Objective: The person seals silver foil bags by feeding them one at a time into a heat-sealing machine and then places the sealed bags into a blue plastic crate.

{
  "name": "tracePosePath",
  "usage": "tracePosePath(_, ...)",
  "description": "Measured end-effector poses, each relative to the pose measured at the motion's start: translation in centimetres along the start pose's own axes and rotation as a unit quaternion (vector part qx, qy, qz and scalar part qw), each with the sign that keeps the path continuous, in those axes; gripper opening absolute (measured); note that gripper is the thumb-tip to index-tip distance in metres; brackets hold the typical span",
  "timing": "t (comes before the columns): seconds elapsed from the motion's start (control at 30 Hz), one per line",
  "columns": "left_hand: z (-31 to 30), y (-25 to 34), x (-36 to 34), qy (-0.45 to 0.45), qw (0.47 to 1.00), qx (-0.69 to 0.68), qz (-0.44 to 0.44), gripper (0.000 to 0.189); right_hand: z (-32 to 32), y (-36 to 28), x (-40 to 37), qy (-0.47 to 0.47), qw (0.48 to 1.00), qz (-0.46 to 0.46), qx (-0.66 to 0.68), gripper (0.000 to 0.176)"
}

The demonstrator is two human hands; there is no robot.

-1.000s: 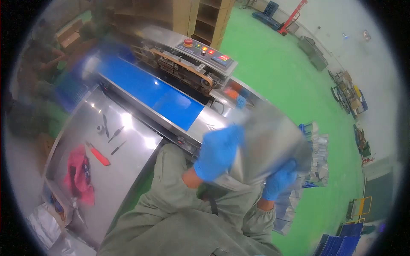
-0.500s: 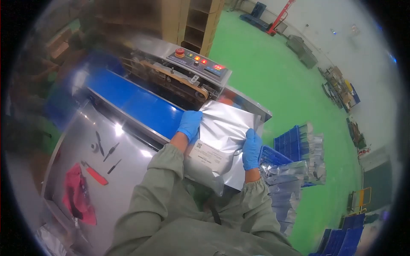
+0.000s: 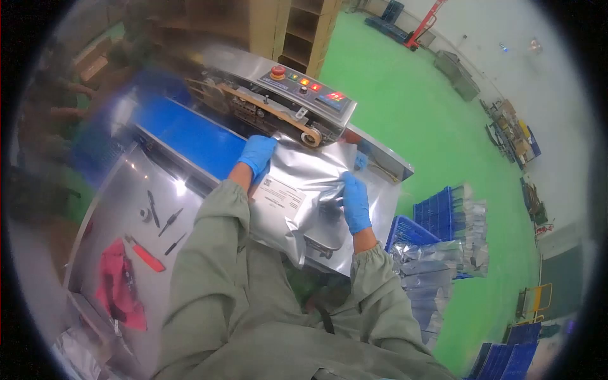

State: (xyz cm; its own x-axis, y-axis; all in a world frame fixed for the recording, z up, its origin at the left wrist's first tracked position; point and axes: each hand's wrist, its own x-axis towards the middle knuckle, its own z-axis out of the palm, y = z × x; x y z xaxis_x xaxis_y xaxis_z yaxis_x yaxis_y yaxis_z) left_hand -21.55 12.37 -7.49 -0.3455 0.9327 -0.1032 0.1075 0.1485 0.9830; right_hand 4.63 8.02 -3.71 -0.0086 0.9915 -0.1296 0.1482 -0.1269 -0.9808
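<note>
A silver foil bag (image 3: 294,174) with a printed white label hangs between my hands, its top edge right at the belts of a band sealing machine (image 3: 272,104). My left hand (image 3: 258,154), in a blue glove, is closed on the bag's upper left edge. On the other side, my right hand (image 3: 356,202), gloved too, pinches the bag's right edge. Behind the left hand runs the blue conveyor belt (image 3: 196,136). The machine's control panel (image 3: 307,85) has a red knob and lit red displays.
A metal table (image 3: 164,209) at left carries several pen-like tools, a red-handled cutter (image 3: 147,256) and a pink cloth (image 3: 117,285). Blue crates (image 3: 411,231) with silver bags (image 3: 430,272) stand at right. Cardboard boxes (image 3: 297,31) are stacked behind the machine. A person's arm (image 3: 73,113) shows at far left.
Both hands have carried the bag left and up toward the sealing belts. The bag's top edge now reaches in under the machine's front. The view has shifted slightly.
</note>
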Motion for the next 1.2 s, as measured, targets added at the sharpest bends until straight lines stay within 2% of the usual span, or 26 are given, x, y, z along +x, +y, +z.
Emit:
tracePosePath(0.03, -1.0, 0.7, -0.3, 0.001, 1.0, 0.001, -0.001, 0.034, -0.1, 0.0, -0.5, -0.002, 1.0, 0.001, 0.001, 0.031)
tracePosePath(0.1, -3.4, 1.0, -0.2, -0.03, 0.996, 0.073, 0.043, 0.038, -0.9, 0.3, -1.4, -0.077, 0.994, -0.064, -0.053, 0.034)
tracePosePath(0.13, -4.2, 1.7, -0.9, -0.013, 0.989, 0.126, 0.077, 0.038, -1.7, 0.8, -1.8, -0.078, 0.994, -0.062, -0.052, 0.034)
tracePosePath(0.2, -5.6, 3.9, -3.8, 0.015, 0.983, 0.162, 0.085, 0.039, -4.2, 2.4, -2.9, -0.075, 0.99, -0.076, -0.092, 0.033)
tracePosePath(0.27, -6.7, 4.3, -6.4, 0.045, 0.974, 0.2, 0.093, 0.042, -7.1, 4.2, -4.8, -0.045, 0.996, -0.026, -0.068, 0.032)
tracePosePath(0.33, -8.3, 3.2, -8.5, 0.052, 0.938, 0.257, 0.227, 0.051, -9.5, 3.9, -8.1, 0.017, 0.995, -0.006, -0.102, 0.032)
tracePosePath(0.37, -8.8, 2.5, -9.6, 0.052, 0.937, 0.263, 0.226, 0.051, -12.0, 6.4, -8.7, 0.037, 0.993, 0.017, -0.106, 0.032)
tracePosePath(0.43, -9.4, 0.8, -12.2, 0.125, 0.879, 0.35, 0.3, 0.061, -16.4, 10.5, -10.6, 0.096, 0.989, 0.046, -0.099, 0.03)
tracePosePath(0.47, -9.4, 0.8, -13.6, 0.123, 0.877, 0.356, 0.298, 0.061, -18.2, 12.0, -11.9, 0.136, 0.986, 0.052, -0.086, 0.028)
tracePosePath(0.53, -9.2, 1.3, -16.1, 0.146, 0.892, 0.368, 0.217, 0.069, -24.8, 19.0, -13.8, 0.155, 0.941, -0.03, -0.3, 0.023)
tracePosePath(0.6, -9.1, -0.4, -17.1, 0.162, 0.877, 0.388, 0.234, 0.073, -27.6, 20.8, -17.0, 0.216, 0.946, 0.007, -0.242, 0.02)
tracePosePath(0.67, -8.9, -1.1, -18.0, 0.183, 0.859, 0.407, 0.252, 0.077, -29.5, 20.2, -19.5, 0.272, 0.913, 0.032, -0.302, 0.021)
tracePosePath(0.73, -8.1, -0.9, -18.9, 0.206, 0.873, 0.387, 0.213, 0.083, -32.4, 20.6, -21.3, 0.33, 0.877, 0.0, -0.348, 0.025)
tracePosePath(0.8, -8.4, -1.8, -19.2, 0.205, 0.875, 0.386, 0.207, 0.084, -36.5, 21.7, -22.1, 0.373, 0.858, -0.003, -0.354, 0.035)
tracePosePath(0.87, -8.5, -2.4, -19.4, 0.205, 0.878, 0.384, 0.2, 0.085, -38.5, 17.6, -21.8, 0.358, 0.865, 0.021, -0.35, 0.038)
tracePosePath(0.93, -8.6, -2.5, -19.8, 0.198, 0.869, 0.413, 0.186, 0.085, -40.4, 16.3, -20.3, 0.341, 0.873, 0.044, -0.347, 0.043)
tracePosePath(1.0, -8.5, -2.7, -19.9, 0.201, 0.871, 0.415, 0.169, 0.085, -44.4, 16.8, -17.4, 0.357, 0.842, 0.005, -0.404, 0.046)
tracePosePath(1.03, -8.5, -2.8, -19.7, 0.199, 0.875, 0.413, 0.155, 0.086, -46.2, 17.1, -15.4, 0.353, 0.845, 0.001, -0.401, 0.046)
tracePosePath(1.1, -9.1, -3.6, -18.9, 0.203, 0.87, 0.425, 0.148, 0.087, -49.2, 18.1, -10.9, 0.357, 0.802, -0.065, -0.475, 0.054)
tracePosePath(1.13, -9.5, -3.7, -18.4, 0.201, 0.867, 0.433, 0.143, 0.088, -49.8, 18.0, -9.0, 0.354, 0.806, -0.07, -0.469, 0.054)
tracePosePath(1.2, -10.4, -3.4, -17.3, 0.211, 0.862, 0.446, 0.119, 0.087, -50.6, 17.3, -5.8, 0.343, 0.767, -0.006, -0.542, 0.065)
